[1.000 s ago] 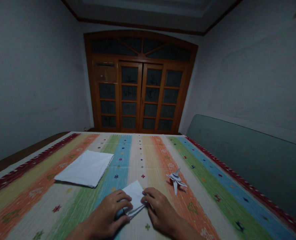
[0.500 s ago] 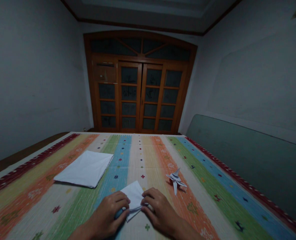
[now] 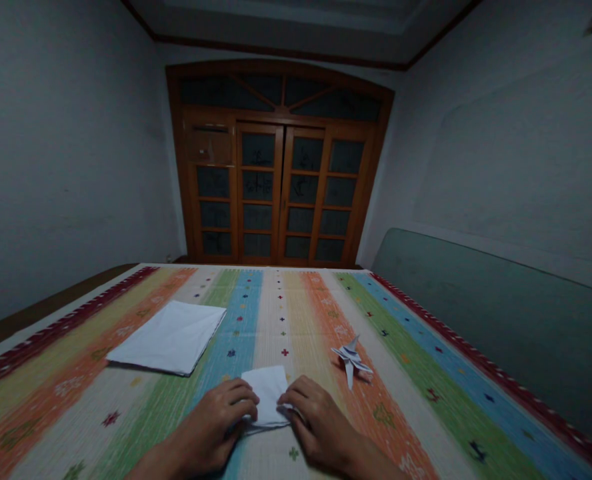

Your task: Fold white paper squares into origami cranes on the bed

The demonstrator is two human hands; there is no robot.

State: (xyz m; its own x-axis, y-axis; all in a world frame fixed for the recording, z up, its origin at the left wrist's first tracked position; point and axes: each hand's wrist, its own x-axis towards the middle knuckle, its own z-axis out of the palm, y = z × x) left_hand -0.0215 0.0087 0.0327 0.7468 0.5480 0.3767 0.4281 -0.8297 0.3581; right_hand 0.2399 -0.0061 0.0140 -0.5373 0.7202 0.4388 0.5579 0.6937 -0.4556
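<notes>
A small piece of folded white paper (image 3: 266, 393) lies on the striped tablecloth between my hands, its near edge showing several layers. My left hand (image 3: 225, 417) grips its left side, fingers curled over the top and the thumb mostly hidden below. On the right side, my right hand (image 3: 316, 417) pinches the paper with bent fingers, the thumb under the near right corner. To the right of my right hand stands a folded paper figure (image 3: 351, 361) with pointed arms.
A stack of white paper sheets (image 3: 171, 337) rests at the left of the striped tablecloth (image 3: 296, 313). Along the right side of the table runs a pale green bench back (image 3: 476, 293). Wooden glazed doors (image 3: 282, 193) stand beyond the far edge.
The folded paper has turned between my hands: a corner pointed away before, and now a nearly straight edge faces away. Both hands have shifted their hold slightly.
</notes>
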